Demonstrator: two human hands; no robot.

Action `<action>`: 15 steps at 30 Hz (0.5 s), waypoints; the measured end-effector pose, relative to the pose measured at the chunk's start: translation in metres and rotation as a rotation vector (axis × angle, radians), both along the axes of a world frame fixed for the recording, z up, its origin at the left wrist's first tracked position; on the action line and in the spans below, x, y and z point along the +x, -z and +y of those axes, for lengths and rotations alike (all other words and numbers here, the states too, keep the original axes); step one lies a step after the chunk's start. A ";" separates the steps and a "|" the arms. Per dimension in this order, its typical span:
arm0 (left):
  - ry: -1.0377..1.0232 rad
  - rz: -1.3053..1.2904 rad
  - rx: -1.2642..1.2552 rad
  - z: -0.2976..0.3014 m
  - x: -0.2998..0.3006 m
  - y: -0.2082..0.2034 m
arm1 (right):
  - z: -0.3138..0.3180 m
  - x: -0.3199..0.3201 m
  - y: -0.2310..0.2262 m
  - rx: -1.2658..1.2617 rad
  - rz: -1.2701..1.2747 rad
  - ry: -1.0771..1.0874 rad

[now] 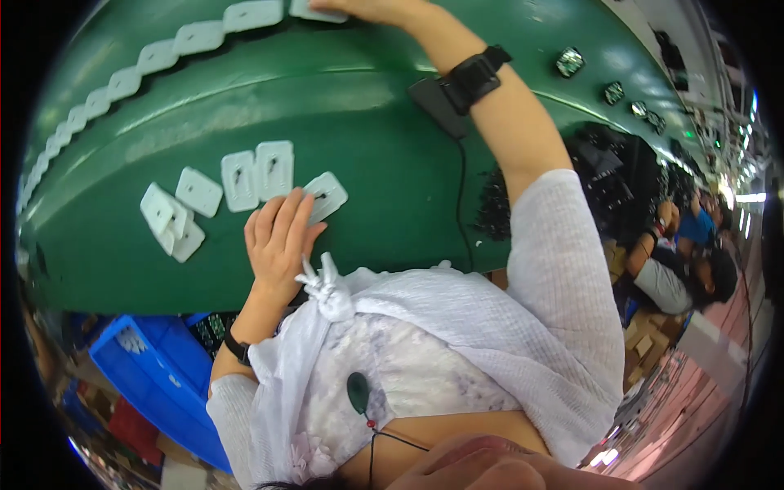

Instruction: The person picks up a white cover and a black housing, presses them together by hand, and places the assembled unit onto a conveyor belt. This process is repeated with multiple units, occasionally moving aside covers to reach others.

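My right arm stretches across the green tabletop [376, 204] to its far side. There my right hand [367, 9], partly cut off by the upper edge, has its fingers on a white plastic plate [317, 14] at the end of a long curved row of white plates [198, 37]. Near me, my left hand [278, 241] lies palm down with its fingers stretched out, fingertips touching a tilted white plate [328, 196] with a small black part on it. Two similar plates with black parts [274, 170] lie just beyond. Further left, several white plates [167, 214] lie loose, some overlapping.
A black box-shaped device [438, 106] sits by my right wrist, its cable [463, 196] running to the near edge. Small shiny bundles [570, 62] and a heap of black parts [604, 171] lie right. A blue bin [159, 380] stands below left. Another person [670, 278] sits far right.
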State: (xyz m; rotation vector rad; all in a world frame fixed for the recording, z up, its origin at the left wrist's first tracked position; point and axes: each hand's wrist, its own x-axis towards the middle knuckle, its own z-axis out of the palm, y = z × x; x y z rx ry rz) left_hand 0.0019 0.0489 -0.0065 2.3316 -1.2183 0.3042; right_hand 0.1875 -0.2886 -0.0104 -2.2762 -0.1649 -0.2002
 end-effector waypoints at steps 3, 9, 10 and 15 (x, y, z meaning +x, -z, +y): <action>0.042 -0.025 -0.027 -0.001 0.001 0.005 | 0.019 -0.053 -0.064 -0.683 -0.021 0.342; 0.185 0.079 -0.073 -0.028 0.004 0.004 | -0.142 -0.140 -0.070 -1.167 -0.032 0.786; 0.196 0.074 -0.075 -0.035 0.005 0.004 | -0.156 -0.155 -0.073 -1.221 0.092 0.876; 0.168 0.101 -0.080 -0.076 0.016 0.001 | -0.220 -0.208 -0.059 -0.739 0.345 0.831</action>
